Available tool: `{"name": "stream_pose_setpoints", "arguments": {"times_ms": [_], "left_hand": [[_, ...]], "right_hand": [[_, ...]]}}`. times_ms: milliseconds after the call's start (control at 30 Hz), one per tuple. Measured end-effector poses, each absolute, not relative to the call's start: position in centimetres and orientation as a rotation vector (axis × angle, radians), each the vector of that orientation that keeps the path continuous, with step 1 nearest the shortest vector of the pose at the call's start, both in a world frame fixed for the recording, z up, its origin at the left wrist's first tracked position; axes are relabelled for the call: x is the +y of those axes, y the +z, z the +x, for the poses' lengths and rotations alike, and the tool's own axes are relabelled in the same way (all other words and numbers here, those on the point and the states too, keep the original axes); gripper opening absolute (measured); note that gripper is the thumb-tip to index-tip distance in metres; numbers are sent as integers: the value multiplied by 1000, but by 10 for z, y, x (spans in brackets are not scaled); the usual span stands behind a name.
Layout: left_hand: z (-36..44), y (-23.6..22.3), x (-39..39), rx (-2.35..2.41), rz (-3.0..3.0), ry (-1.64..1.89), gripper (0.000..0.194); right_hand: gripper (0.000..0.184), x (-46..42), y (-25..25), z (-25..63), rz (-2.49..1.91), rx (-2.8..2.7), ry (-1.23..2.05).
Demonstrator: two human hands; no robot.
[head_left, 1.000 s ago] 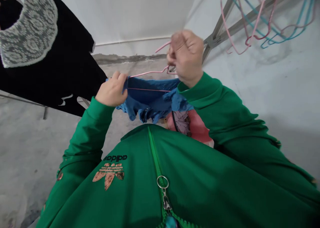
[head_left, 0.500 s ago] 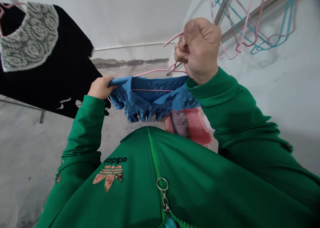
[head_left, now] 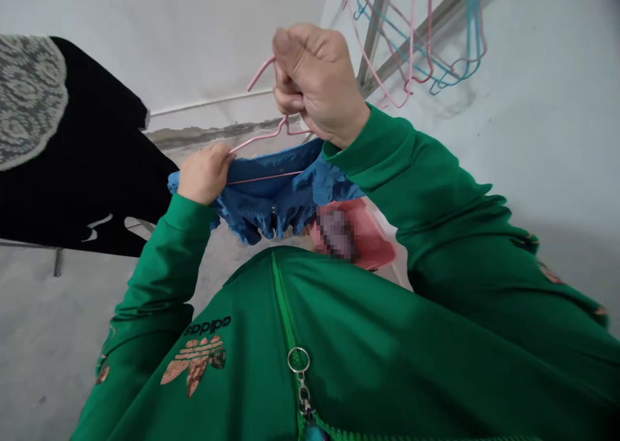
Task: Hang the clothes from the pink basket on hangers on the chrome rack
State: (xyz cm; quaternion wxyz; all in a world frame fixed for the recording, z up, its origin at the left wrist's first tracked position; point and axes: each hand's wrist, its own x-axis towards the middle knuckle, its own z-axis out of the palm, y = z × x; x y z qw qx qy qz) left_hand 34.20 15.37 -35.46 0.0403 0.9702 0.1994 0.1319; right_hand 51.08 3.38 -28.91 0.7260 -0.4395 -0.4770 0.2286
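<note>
A black garment with a lace collar [head_left: 72,144] hangs at far left above a concrete floor [head_left: 43,357] as a person in a green zip jacket [head_left: 368,344] works at a blue ruffled garment [head_left: 271,202]. The left hand [head_left: 206,173] is closed in a tight pinch on the garment's edge, next to one end of a pink wire hanger [head_left: 256,142], whose thin lower bar lies across the blue cloth. The right hand [head_left: 317,79] is curled into a fist around the hanger's neck, with the hook poking out above the fingers. Below the right wrist sits a pink item [head_left: 371,234], partly blurred. At upper right, more pink and teal wire hangers [head_left: 411,41] hang from a metal rack [head_left: 375,44]. The risks are a loosened left-hand pinch, which could let the cloth slide off the wire and drop toward the floor, and the bare wire end, which could catch in the ruffled fabric if pulled sharply.
</note>
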Motion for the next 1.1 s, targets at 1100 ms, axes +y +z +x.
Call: {"name": "stream_pose_setpoints", "arguments": {"times_ms": [1100], "left_hand": [[279,-322,212,726,2919,1093,30]], "right_hand": [[24,-53,-365,611,-1874,-1858,138]]}}
